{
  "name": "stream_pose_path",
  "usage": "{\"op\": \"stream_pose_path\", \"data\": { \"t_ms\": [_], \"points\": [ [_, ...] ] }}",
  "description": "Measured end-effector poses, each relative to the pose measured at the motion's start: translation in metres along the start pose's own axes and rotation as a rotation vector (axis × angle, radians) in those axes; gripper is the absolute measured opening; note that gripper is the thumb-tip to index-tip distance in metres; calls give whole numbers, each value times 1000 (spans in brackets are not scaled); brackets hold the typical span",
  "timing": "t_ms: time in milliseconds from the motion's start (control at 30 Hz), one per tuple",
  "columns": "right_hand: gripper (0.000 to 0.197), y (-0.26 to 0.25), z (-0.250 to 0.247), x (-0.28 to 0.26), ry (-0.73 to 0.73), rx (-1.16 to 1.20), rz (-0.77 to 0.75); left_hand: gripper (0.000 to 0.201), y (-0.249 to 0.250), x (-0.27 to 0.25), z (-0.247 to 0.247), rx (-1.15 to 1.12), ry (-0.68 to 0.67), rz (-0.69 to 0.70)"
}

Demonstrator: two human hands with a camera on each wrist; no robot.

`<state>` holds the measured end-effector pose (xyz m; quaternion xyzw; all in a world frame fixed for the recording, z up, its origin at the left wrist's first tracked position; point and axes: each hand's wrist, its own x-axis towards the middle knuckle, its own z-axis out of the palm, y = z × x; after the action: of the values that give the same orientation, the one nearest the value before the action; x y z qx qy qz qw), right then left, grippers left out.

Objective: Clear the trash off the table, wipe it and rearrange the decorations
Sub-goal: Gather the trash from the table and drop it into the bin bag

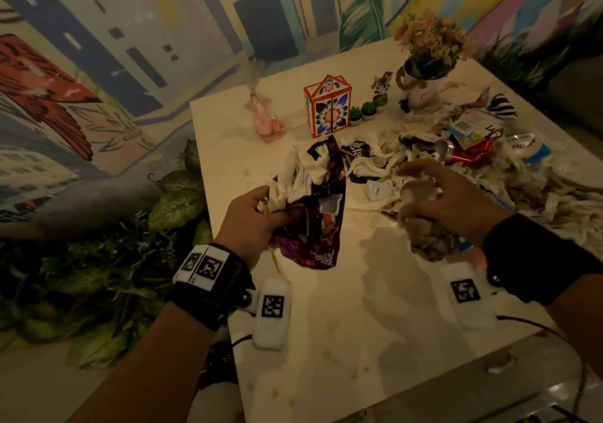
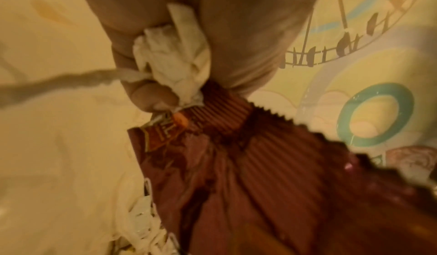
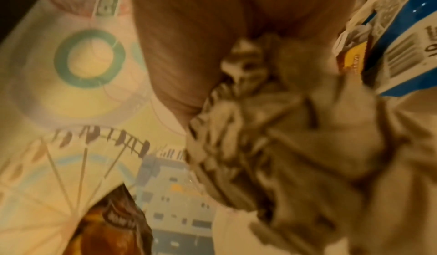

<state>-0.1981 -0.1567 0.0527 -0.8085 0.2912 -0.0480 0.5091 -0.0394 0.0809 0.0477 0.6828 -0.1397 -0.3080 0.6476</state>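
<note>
Step in hand: clearing trash, judged from both hands full and a large heap left; wiping and rearranging not yet begun.
Left hand: curled around a dark purple snack wrapper bunched with white tissue, held just above the near-left part of the counter.
Right hand: curled over a crumpled grey-brown paper wad, lifted at the near edge of the trash heap.
Trash location: heap spread over the right half of the counter, with torn tissue, a crushed red can and blue-and-white packaging; crumbs and stains scattered on the bare near part.
Decorations: floral house-shaped box, pink bagged item, 3 small cactus pots, zebra figurine and flower pot, all at the far side, the flower pot touching the heap.
Next move, as a judgement: carry both handfuls to a bin, none in view; tight grip needed, loose tissue likely to shed scraps; several more grabs likely before wiping.
Head view only: whole counter layout, size of the remaining heap, position of decorations.
Left wrist view only: thumb pinching tissue against the wrapper's ridged, zigzag-cut seal.
Right wrist view only: creased folds of the wad pressed under the palm, a barcode label on the blue packaging just beside it.
Unclear: the right fingertips in either view, blurred.
</note>
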Motion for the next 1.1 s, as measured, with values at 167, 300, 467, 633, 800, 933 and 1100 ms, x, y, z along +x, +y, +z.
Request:
{"op": "stream_pose_path", "data": {
  "t_ms": [167,300,467,633,800,933,1100],
  "points": [
    [52,-10,-13,-3,53,245,-59,40,9,0,-7,-153,24,1],
    [51,-25,-5,-3,39,317,-119,38,20,-2,-32,-222,51,13],
    [49,-60,21,1,38,378,-196,73,29,-11,-84,-223,118,15],
    [50,-103,86,2,-109,423,-267,46,22,-25,-153,-251,247,33],
    [50,-132,177,3,-197,419,-257,34,-24,-27,-234,-237,359,-84],
    [51,-142,264,8,-240,500,-181,31,-84,-17,-287,-165,392,-249],
    [45,-131,388,12,-219,621,-7,37,-197,-9,-334,156,362,-546]
  ]
}}
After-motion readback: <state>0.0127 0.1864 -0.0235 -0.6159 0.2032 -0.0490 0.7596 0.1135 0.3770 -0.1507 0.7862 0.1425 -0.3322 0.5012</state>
